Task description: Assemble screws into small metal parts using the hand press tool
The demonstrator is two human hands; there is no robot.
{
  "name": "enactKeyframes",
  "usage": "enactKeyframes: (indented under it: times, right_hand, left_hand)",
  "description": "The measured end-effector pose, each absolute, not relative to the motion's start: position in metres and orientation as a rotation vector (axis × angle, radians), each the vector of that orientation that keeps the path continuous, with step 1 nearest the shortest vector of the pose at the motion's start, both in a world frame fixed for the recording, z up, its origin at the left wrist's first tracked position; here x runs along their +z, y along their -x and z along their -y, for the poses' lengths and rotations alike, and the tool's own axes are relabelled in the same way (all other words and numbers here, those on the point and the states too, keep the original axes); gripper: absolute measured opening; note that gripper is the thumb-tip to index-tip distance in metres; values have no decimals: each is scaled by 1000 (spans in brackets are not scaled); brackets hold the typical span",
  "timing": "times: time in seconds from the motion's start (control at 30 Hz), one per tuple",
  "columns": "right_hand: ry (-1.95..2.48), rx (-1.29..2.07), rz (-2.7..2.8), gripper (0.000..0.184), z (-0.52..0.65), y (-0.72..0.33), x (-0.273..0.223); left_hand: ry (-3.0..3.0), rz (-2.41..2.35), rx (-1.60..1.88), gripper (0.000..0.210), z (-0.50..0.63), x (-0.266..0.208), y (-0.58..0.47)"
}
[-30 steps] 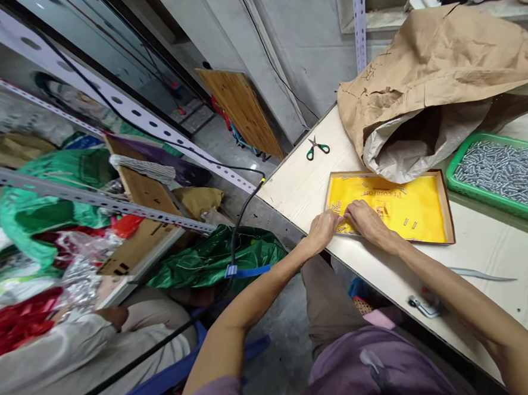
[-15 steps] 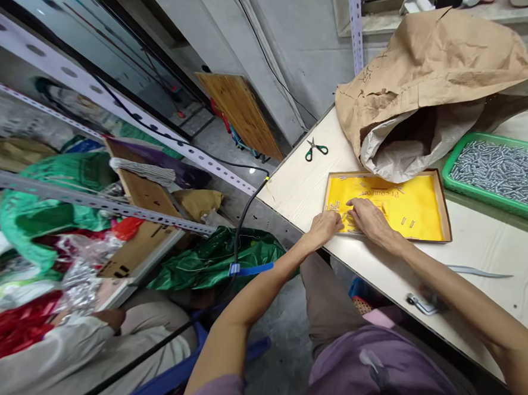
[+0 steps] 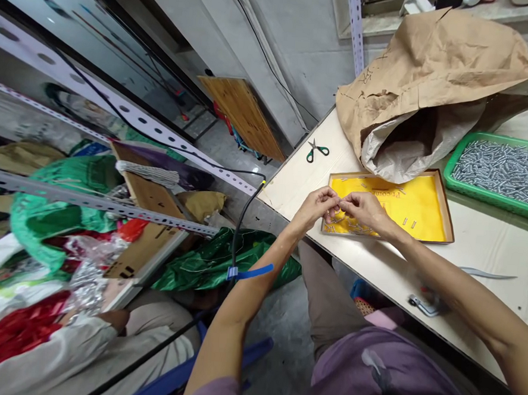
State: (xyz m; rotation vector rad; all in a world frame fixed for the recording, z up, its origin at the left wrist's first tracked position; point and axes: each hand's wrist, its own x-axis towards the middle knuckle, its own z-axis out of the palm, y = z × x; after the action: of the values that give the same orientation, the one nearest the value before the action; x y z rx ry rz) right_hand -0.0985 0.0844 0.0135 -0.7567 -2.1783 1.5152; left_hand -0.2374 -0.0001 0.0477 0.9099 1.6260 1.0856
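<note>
Brought together since the earlier frame, the left hand [image 3: 315,210] and the right hand [image 3: 364,209] meet with pinched fingertips; what they grasp, I cannot tell. On the pale, flat wooden counter [image 3: 286,193], a crumpled brown paper sack [image 3: 437,59] overlaps the rectangular, yellow-lined brown cardboard box [image 3: 425,201], which lies by the near edge, close to the left corner. Inside are small, slim, silvery metal pieces [image 3: 405,221].

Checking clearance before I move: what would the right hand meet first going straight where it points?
The left hand, most likely; the right hand points at it, so close that contact is unclear.
</note>
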Motion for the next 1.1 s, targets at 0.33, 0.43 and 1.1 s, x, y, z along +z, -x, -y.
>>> enactKeyframes:
  times: [0.33,0.43,1.1]
  right_hand:
    - [777,1379,2305,18,-88,96,5]
    - [814,1256,2362,17,-86,99,2]
    - [469,532,3074,19,-69,135,-3]
  left_hand:
    - [-800,-1577,1028,19,1,37,234]
    - [-769,-1568,1036,16,0,33,233]
    - [-1272,-2351,714,17,16,6,267]
